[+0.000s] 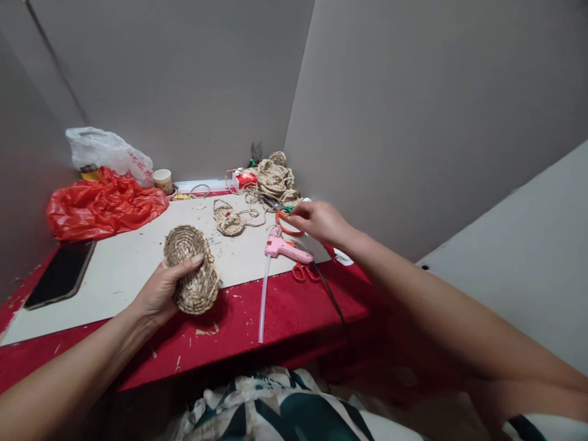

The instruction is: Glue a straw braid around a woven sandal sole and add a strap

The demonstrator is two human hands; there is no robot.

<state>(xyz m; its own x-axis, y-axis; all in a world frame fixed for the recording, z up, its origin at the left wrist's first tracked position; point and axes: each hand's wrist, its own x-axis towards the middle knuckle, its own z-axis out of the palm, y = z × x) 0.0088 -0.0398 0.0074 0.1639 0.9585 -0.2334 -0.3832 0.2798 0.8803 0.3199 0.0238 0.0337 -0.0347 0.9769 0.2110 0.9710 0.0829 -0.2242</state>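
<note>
My left hand [160, 288] grips an oval sole of coiled, braided straw [186, 245], thumb across its face and fingers behind it. It is held up over the table's front edge. My right hand [319, 222] reaches to the right side of the table, its fingers pinched at the handles of scissors [279, 228] with orange and green on them. Just below lies a pink glue gun [281, 246] with a long clear glue stick [264, 300] sticking out. Nearby is a small woven straw slipper [228, 222] with a red bead.
Red-handled scissors [299, 273] lie beside the glue gun's black cord [333, 297]. Behind are a heap of straw braid [274, 176], a red-and-white box [243, 179] and a paper cup [162, 180]. At left sit a red plastic bag [105, 208], a white bag [108, 150] and a phone [59, 275].
</note>
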